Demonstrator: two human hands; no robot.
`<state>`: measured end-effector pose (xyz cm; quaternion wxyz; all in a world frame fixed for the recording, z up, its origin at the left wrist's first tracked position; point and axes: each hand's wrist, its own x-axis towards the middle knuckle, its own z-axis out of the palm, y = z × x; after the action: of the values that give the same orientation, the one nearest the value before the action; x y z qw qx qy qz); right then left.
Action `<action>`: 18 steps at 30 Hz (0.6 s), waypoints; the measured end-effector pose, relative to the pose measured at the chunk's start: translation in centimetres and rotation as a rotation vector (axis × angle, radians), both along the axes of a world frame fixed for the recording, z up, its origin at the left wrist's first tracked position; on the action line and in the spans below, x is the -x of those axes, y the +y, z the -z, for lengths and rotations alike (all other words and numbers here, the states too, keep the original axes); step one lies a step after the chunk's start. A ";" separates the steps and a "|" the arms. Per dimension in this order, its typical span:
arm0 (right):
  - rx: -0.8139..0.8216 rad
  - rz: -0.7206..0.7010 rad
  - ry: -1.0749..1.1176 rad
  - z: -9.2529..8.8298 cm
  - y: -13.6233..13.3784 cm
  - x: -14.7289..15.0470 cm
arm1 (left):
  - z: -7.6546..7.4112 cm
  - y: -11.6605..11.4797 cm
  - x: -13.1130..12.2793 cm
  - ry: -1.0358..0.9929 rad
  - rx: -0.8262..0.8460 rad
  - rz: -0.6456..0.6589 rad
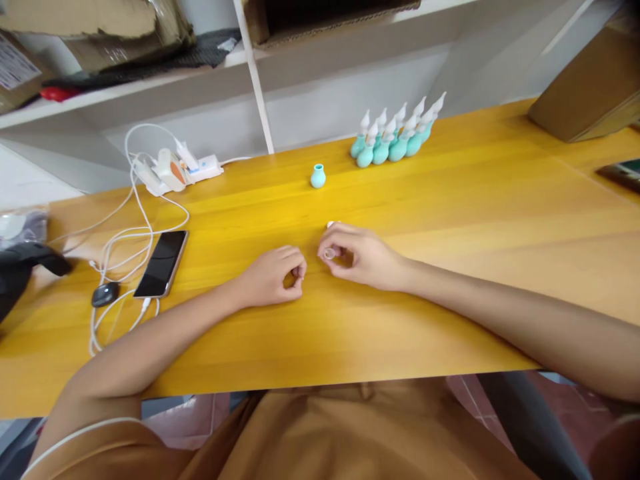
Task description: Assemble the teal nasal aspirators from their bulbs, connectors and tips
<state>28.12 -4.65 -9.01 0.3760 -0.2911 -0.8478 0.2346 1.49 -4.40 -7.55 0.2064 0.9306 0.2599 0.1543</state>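
My right hand (357, 257) is closed around a small nozzle tip (329, 253). Its round, clear open end faces me, and a bit of white shows past the fingers; the rest is covered. Left of it, my left hand (277, 275) is curled just above the table, thumb and fingertips meeting in a loop with nothing visible in them. Beyond both hands a teal rubber bulb (318, 177) stands upright, its neck open and without a tip. Farther back on the right, several teal bulb syringes (397, 148) with pointed whitish tips stand in two rows.
On the left lie a phone (161, 265), looped white cables (127, 233) and a small black device (105, 294). A power strip (205, 168) with plugs sits behind them. Shelves (257, 87) holding cardboard run along the back. A brown box (590, 83) stands at the far right.
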 end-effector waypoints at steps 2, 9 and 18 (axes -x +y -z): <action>-0.031 -0.049 0.008 1.1 0.2 0.2 | 0.0 0.1 0.0 0.022 -0.004 0.009; 0.069 -0.242 -0.064 1.3 1.0 -0.3 | 0.0 0.2 0.1 0.026 0.019 0.017; 0.065 -0.225 -0.087 1.5 1.3 -0.5 | -0.2 0.1 0.1 0.021 0.040 -0.006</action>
<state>28.63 -3.34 -10.47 0.3008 -0.2159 -0.8826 0.2898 1.40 -4.34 -7.34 0.2216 0.9270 0.2680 0.1402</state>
